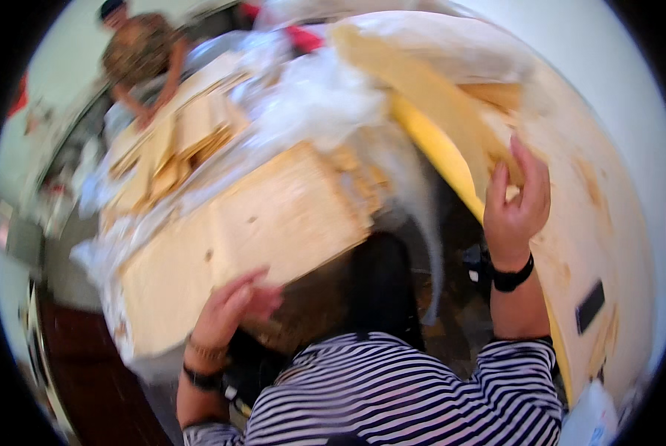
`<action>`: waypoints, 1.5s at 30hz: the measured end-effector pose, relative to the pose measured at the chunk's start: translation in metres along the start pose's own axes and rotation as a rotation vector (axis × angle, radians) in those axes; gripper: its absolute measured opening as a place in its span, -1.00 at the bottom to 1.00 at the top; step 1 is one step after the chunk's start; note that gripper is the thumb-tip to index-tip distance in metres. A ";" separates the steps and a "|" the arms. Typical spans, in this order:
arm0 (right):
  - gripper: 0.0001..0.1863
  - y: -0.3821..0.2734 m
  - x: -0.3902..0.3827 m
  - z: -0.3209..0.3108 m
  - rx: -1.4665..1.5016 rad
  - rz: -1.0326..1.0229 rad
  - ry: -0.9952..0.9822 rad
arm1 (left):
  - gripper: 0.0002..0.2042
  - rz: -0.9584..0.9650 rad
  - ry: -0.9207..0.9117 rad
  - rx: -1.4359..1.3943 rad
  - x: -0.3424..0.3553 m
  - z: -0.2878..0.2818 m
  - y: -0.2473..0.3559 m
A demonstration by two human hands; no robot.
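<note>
veneer stack (273, 212), landmark for all positions in the head view, lies flat with its long near edge toward the wearer; this orientation probably keeps its face within reach. the left hand (236, 305) is at the stack's near edge. its fingers are loosely bent and nothing shows in their hold; blur prevents confirmation of contact with the stack. the relaxed pose suggests that no load is carried on this side.

tan strip (429, 78): located beyond and to the right of the stack, running alongside the yellow table edge (437, 153). the right hand (519, 197), right of the stack, is at the strip's near end. thumb and forefinger are curved, with a gap visible between them; whether they are clamped on the strip cannot be told. holding the end would suit a long, thin, flexible piece.

plastic wrapping (325, 97) is bunched behind the stack, presumably as sheet protection. loose sheets (199, 123) lie beyond the stack's left part, near a co-worker (139, 48). phone (590, 307): well to the right of the stack, probably set aside to avoid obstruction.
</note>
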State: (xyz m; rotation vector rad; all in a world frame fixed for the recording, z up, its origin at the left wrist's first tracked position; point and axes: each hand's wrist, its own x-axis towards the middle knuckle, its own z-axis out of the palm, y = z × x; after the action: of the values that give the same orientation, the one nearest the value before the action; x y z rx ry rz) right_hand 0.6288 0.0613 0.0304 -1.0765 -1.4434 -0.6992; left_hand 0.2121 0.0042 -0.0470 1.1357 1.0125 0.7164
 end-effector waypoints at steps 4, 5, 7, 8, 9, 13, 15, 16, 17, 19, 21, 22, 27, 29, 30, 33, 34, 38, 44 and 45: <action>-0.55 -0.068 -0.046 0.046 0.188 -0.229 -0.205 | -0.39 0.261 -0.074 -0.311 0.045 0.027 0.023; -0.50 -0.087 -0.057 0.058 0.285 -0.256 -0.253 | -0.40 0.289 -0.069 -0.367 0.051 0.028 0.021; -0.50 -0.119 -0.074 0.076 0.432 -0.251 -0.309 | -0.42 0.215 -0.048 -0.357 0.059 0.021 0.017; -0.49 -0.131 -0.082 0.081 0.519 -0.246 -0.357 | -0.42 0.219 -0.005 -0.370 0.052 0.023 0.012; -0.49 -0.141 -0.089 0.086 0.549 -0.241 -0.397 | -0.44 0.232 0.100 -0.407 0.048 0.023 0.009; -0.53 -0.166 -0.106 0.094 0.643 -0.256 -0.482 | -0.49 0.257 0.246 -0.563 0.037 0.004 -0.023; -0.59 -0.170 -0.113 0.098 0.576 -0.118 -0.519 | -0.52 0.245 0.258 -0.640 0.032 -0.003 -0.034; -0.59 -0.173 -0.114 0.102 0.580 -0.126 -0.526 | -0.56 0.236 0.324 -0.607 0.028 -0.005 -0.038; -0.60 -0.175 -0.114 0.103 0.559 0.047 -0.559 | -0.60 0.221 0.383 -0.573 0.024 -0.008 -0.042; -0.61 -0.178 -0.117 0.111 0.527 0.218 -0.595 | -0.62 0.188 0.448 -0.439 0.022 -0.031 -0.051; -0.57 -0.180 -0.123 0.128 0.929 1.003 -0.613 | -0.59 0.203 0.559 -0.403 0.023 -0.054 -0.050; -0.57 -0.180 -0.126 0.132 0.922 1.001 -0.615 | -0.59 0.202 0.555 -0.409 0.023 -0.070 -0.048; -0.47 -0.189 -0.150 0.154 0.811 1.262 -1.125 | -0.40 0.110 0.838 -0.039 0.028 -0.133 -0.059; -0.46 -0.194 -0.147 0.152 0.550 0.838 -1.235 | -0.34 0.037 0.900 0.181 0.028 -0.139 -0.074; -0.44 -0.199 -0.142 0.150 0.291 0.410 -1.287 | -0.27 -0.032 0.952 0.407 0.028 -0.141 -0.078; -0.50 -0.210 -0.126 0.146 0.215 0.009 -1.083 | -0.25 -0.038 0.961 0.396 0.028 -0.141 -0.085; -0.54 -0.210 -0.124 0.150 0.259 -0.203 -0.927 | -0.25 -0.044 0.961 0.391 0.027 -0.139 -0.086; -0.58 -0.214 -0.121 0.192 0.423 -0.435 -0.865 | -0.27 0.054 1.044 0.434 0.029 -0.132 -0.087; -0.60 -0.224 -0.145 0.203 0.166 -0.287 -1.133 | -0.31 0.033 1.059 0.579 0.024 -0.123 -0.076; -0.59 -0.228 -0.141 0.202 0.099 -0.260 -1.198 | -0.32 -0.076 1.032 0.646 0.020 -0.120 -0.067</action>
State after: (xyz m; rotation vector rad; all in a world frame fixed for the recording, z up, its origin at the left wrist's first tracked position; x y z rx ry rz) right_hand 0.3276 0.1177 -0.1069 -1.2979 -2.6291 -0.0777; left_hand 0.1084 0.0486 -0.1271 1.2518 2.2655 0.9681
